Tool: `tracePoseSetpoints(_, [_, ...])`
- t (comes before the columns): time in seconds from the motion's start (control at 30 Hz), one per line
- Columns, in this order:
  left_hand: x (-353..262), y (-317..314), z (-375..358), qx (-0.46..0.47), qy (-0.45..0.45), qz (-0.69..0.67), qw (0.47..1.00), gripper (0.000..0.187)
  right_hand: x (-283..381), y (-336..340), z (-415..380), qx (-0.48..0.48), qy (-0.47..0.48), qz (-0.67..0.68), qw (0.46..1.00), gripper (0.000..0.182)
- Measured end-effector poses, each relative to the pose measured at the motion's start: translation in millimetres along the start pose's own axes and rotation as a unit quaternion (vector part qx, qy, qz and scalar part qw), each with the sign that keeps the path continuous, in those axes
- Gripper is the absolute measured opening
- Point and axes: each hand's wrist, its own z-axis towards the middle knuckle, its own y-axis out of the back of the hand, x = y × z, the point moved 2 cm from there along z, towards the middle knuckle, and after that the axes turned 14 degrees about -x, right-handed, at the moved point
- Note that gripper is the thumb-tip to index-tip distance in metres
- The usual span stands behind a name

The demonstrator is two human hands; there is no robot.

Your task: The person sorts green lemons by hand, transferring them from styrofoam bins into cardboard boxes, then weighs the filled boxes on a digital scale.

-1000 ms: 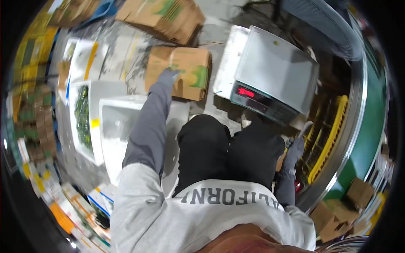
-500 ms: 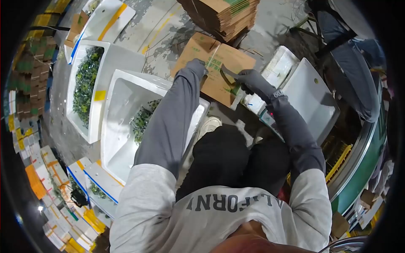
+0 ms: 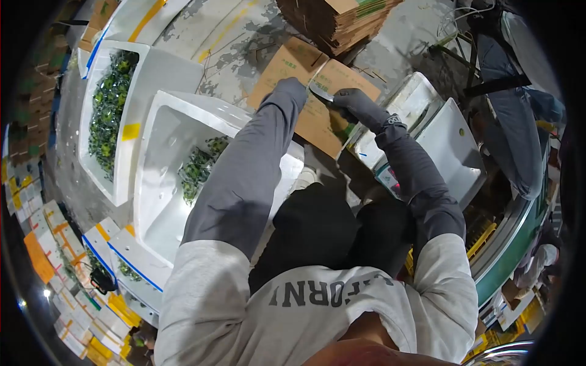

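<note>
Grey-gloved R hand (image 3: 354, 104) is closed round a knife (image 3: 321, 92), its curved blade right by the pale strap (image 3: 318, 69) on a cardboard stack (image 3: 317, 127). Can't tell if blade touches strap. L hand (image 3: 289, 91), also gloved, is at the cardboard just L of the strap; fingers mostly hidden, so can't tell if it's open, closed or pinching anything.

Step in hand, prob.: blade work at the strap, w/ L hand steadying the stack. Next move calls for a firm R grip, the edge kept to the strap & off the cardboard, & L fingers well clear of the tip.

Stack itself: brown, flat, set at an angle in front of the knees (image 3: 317, 219), btwn a foam box (image 3: 160, 152) & a scale (image 3: 456, 140). Green print (image 3: 342, 128) on top, small lettering + a bigger patch nr the close corner. Edges look straight, no tears seen. Strap crosses the top face. Can't tell what it all rests on.

Further out: L, that box has some leafy greens (image 3: 198, 171) inside; past it a 2nd box (image 3: 168, 76), fuller, w/ yellow tape (image 3: 130, 132). R, a white block (image 3: 412, 100) beside the scale. Far side, a taller cardboard pile (image 3: 339, 30) on grey floor (image 3: 397, 46); R of that, a person in jeans (image 3: 503, 116).
</note>
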Motion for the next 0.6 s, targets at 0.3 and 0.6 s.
tracePoseSetpoints(0.3, [-5.0,-0.4,-10.6,-0.047,0.125,-0.102,0.986,0.029,20.1,-36.6,13.1,-0.209,0.23,-0.325,0.893,0.022])
tracePoseSetpoints(0.6, [1.5,-28.7,12.9,0.028,-0.021,0.082,0.996,0.029,83.6,-44.0,-7.8,-0.19,0.446,-0.562,0.67,0.012])
